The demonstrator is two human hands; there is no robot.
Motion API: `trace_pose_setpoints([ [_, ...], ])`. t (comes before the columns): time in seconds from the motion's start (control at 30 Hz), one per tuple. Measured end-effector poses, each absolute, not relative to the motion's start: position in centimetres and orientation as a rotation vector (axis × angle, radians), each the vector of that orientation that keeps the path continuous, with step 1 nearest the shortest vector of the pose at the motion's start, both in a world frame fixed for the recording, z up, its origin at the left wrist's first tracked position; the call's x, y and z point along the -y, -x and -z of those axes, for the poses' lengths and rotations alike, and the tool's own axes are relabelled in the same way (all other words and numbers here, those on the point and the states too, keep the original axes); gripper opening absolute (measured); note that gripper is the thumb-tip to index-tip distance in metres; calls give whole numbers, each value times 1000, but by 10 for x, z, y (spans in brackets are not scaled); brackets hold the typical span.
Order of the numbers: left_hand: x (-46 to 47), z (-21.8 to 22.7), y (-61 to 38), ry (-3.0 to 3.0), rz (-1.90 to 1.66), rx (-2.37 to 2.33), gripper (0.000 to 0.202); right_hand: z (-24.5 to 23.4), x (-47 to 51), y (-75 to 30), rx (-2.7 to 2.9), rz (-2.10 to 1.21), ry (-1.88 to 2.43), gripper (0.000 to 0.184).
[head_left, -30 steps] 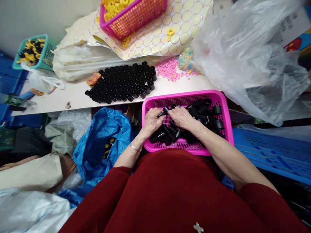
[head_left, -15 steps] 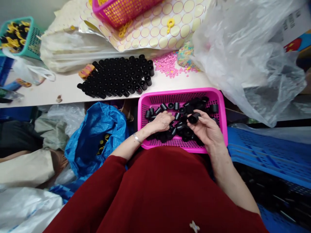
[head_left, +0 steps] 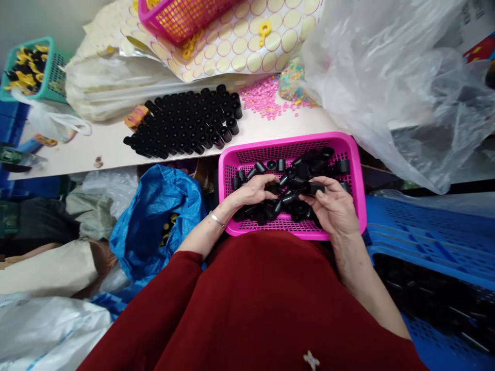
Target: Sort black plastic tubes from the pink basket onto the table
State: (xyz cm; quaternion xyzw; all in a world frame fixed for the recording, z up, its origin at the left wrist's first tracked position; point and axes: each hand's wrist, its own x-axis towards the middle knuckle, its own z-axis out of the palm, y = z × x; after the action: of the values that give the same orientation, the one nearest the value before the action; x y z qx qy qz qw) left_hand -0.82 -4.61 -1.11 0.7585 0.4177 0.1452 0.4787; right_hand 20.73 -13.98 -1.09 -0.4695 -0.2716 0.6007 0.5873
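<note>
My right hand (head_left: 335, 203) grips a black plastic cylinder (head_left: 315, 189) between thumb and fingers, over a pink basket (head_left: 358, 180). On the basket's left side, my left hand (head_left: 257, 190) curls thumb and fingers around another small black cylinder (head_left: 273, 188), partly hidden by the fingers. Loose black cylinders (head_left: 280, 165) lie jumbled inside the basket, some on their sides and some on end. Behind it, many similar cylinders stand upright in a tight block (head_left: 185, 121) on the white table (head_left: 266, 126).
Pink beads (head_left: 259, 95) are spread behind the basket beside a bag of coloured beads (head_left: 292, 82). Clear plastic bags (head_left: 371, 77) hang over the table's right side. A blue sack (head_left: 135, 232) stands at left, blue crates (head_left: 421, 226) at right. Another pink basket (head_left: 185, 20) sits at the back.
My left hand has come up slightly and its thumb and fingers are now around a cylinder. The cylinder in my right hand has turned and sits lower. The view has shifted slightly.
</note>
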Motion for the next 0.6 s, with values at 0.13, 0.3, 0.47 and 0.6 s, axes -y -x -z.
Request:
trace_pose_setpoints([
  [0.13,56,0,9,-1479,-366,-863,27,6,141,-199,674,-1369,1132,44],
  [0.3,60,2,6,-1176,-444,-890,36,2,140,-197,620,-1395,1137,43],
  [0.47,47,6,17,-1554,-479,-1151,31,10,144,-209,779,-1055,1352,37],
  [0.6,43,5,28,-1832,-390,-1251,32,19,147,-222,995,-831,1514,44],
])
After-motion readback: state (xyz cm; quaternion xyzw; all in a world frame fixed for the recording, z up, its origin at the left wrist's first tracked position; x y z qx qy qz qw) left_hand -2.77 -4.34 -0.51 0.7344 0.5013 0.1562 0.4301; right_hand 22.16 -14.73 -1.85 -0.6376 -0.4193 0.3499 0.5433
